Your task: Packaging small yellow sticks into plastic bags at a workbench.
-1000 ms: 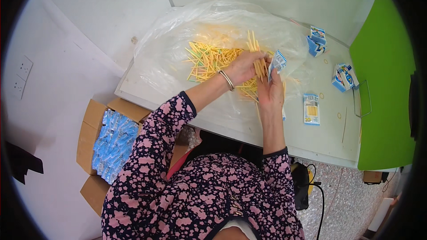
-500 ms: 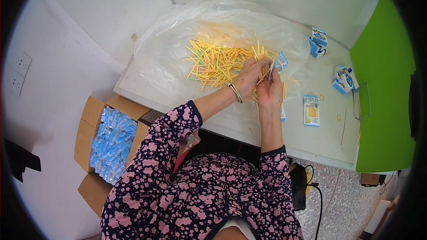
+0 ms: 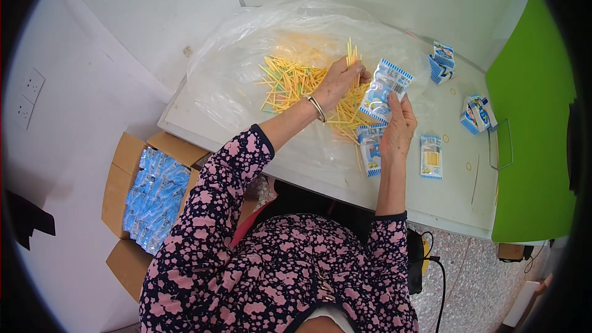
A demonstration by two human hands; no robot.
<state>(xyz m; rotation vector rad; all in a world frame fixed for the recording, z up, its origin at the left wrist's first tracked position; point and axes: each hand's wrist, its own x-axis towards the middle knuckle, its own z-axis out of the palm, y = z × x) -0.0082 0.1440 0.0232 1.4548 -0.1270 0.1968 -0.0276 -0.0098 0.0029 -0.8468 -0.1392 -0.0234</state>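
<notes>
My left hand [image 3: 340,81] is closed around a few thin yellow sticks [image 3: 351,52], which point up past its fingers. Beneath and beside it spreads a loose pile of sticks [image 3: 296,83], mostly yellow with some green and pink. Between thumb and fingers, my right hand [image 3: 399,124] grips a blue-and-white packet [image 3: 383,89], tilted over the pile's right side. A second packet [image 3: 370,148] lies near my right wrist, partly covered by it. Farther right, a packet with yellow sticks showing through its window [image 3: 432,156] rests on the table.
A clear plastic sheet [image 3: 225,83] lies under the pile on the white table [image 3: 401,197]. Small blue-and-white boxes [image 3: 441,61] stand at the right, near a wire handle [image 3: 510,151] and a green panel [image 3: 536,117]. An open carton [image 3: 117,191] of blue packets sits at lower left.
My hands have moved apart. The right hand has shifted right and down with the packet, whose face now shows fully; the left has moved slightly left and up with sticks. The packet below is uncovered.
</notes>
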